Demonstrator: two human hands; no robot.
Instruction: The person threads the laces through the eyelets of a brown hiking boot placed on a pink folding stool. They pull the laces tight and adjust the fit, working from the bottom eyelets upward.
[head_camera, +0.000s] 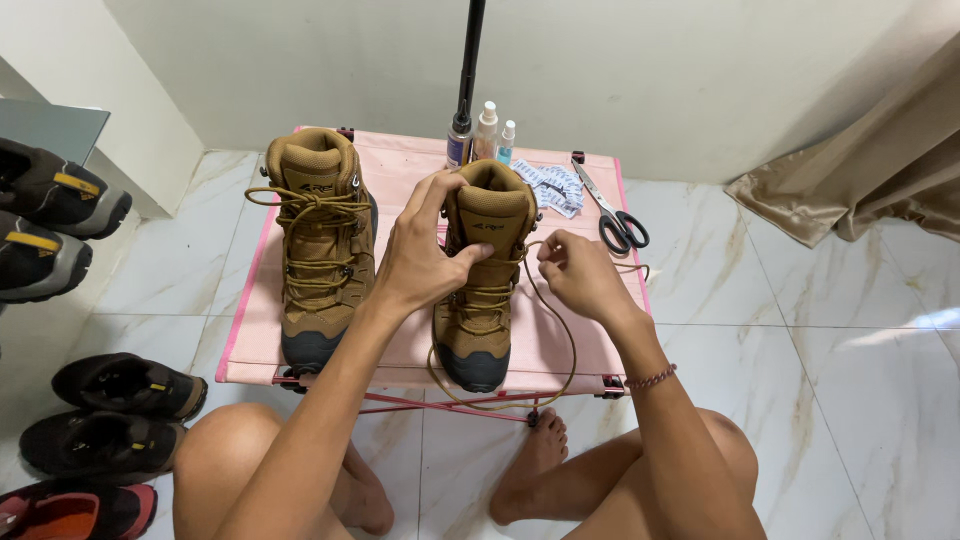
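Note:
Two tan lace-up boots stand on a small pink folding table (245, 300). The left boot (315, 240) is fully laced and tied. My left hand (425, 250) grips the upper collar and tongue of the right boot (480, 290). My right hand (575, 275) pinches that boot's brown lace (560, 340) near the top eyelets. The lace hangs in a long loop over the table's front edge.
Black-handled scissors (615, 215), a printed packet (550, 185) and small bottles (485, 130) lie at the table's back edge beside a black pole (470, 60). Several dark shoes (110, 400) line the left floor. A beige curtain (860, 170) hangs at right. My bare legs sit under the table.

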